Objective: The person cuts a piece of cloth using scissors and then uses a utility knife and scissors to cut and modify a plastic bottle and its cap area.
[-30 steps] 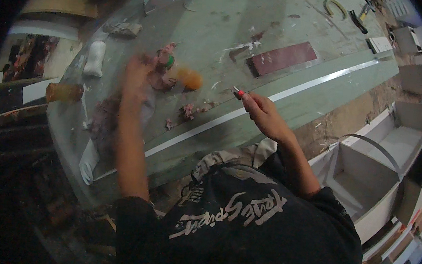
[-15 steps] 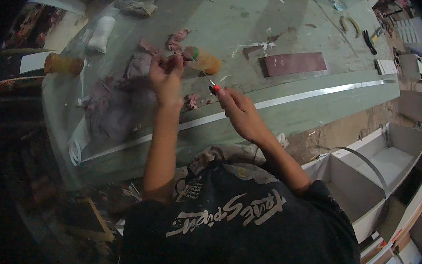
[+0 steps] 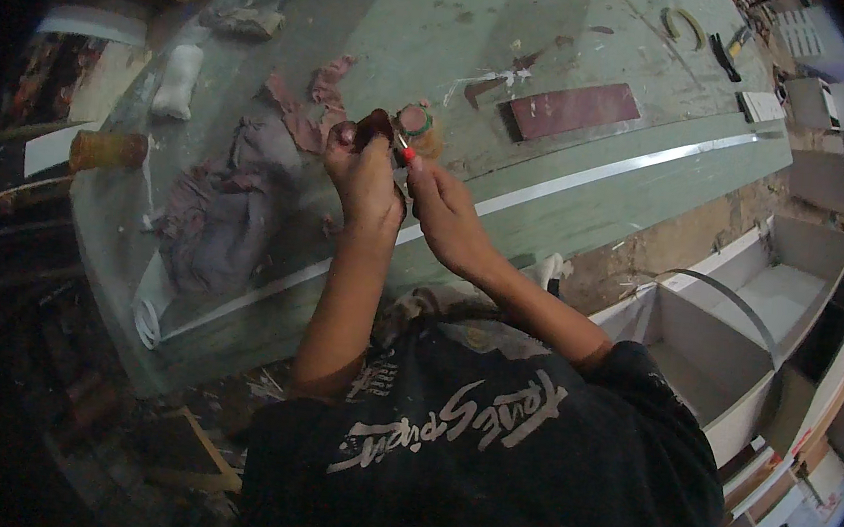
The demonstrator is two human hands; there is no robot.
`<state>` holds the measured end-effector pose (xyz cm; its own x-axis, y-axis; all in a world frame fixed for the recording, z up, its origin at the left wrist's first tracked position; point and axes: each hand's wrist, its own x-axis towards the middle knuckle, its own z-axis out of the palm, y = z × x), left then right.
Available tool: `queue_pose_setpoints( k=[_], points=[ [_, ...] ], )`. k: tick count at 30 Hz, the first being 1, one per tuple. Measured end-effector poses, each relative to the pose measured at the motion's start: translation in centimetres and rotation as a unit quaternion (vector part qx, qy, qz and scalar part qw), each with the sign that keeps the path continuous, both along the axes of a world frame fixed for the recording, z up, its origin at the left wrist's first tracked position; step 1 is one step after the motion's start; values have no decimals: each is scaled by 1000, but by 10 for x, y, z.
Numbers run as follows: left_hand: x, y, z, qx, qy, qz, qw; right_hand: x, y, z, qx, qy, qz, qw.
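Observation:
My left hand (image 3: 360, 173) is closed around a dark reddish-brown piece (image 3: 378, 124), perhaps sandpaper or cloth; its kind is not clear. Close beside it, my right hand (image 3: 442, 205) grips a slim red-handled tool (image 3: 408, 153) with a thin metal shaft, its tip near the left fingers. Just beyond both hands stands an amber jar (image 3: 426, 145) with a pinkish round top and a green ring. Crumpled pink cloth (image 3: 299, 122) and a greyish-mauve rag (image 3: 219, 231) lie to the left of my left hand.
A green-topped table (image 3: 440, 54) carries a maroon board (image 3: 574, 111), a white strip (image 3: 548, 194) along its near side, and pliers (image 3: 726, 59) at far right. A white roll (image 3: 177, 81) and an amber spool-like cylinder (image 3: 109, 150) are at left. White open boxes (image 3: 704, 369) stand at right.
My left hand has moved right and nearer the right hand, and the reddish-brown piece now shows in it. My right hand with the tool has shifted slightly left and up.

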<state>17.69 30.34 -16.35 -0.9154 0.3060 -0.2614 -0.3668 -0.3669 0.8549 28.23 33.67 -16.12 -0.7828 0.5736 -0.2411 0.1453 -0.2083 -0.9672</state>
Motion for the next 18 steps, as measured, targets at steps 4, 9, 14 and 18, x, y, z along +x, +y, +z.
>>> queue_pose_setpoints(
  k=[4, 9, 14, 18],
  points=[
    [8, 2, 3, -34, 72, 31, 996, -1, 3, 1, 27, -45, 4, 999],
    [0, 0, -7, -194, 345, 65, 916, -10, -5, -6, 26, -7, -37, 999],
    [-23, -9, -8, -283, 494, 20, 822, -10, 0, -7, 40, -50, -15, 998],
    [-45, -15, 22, -267, 567, 28, 779, 14, -6, -40, 51, -161, 66, 983]
  ],
)
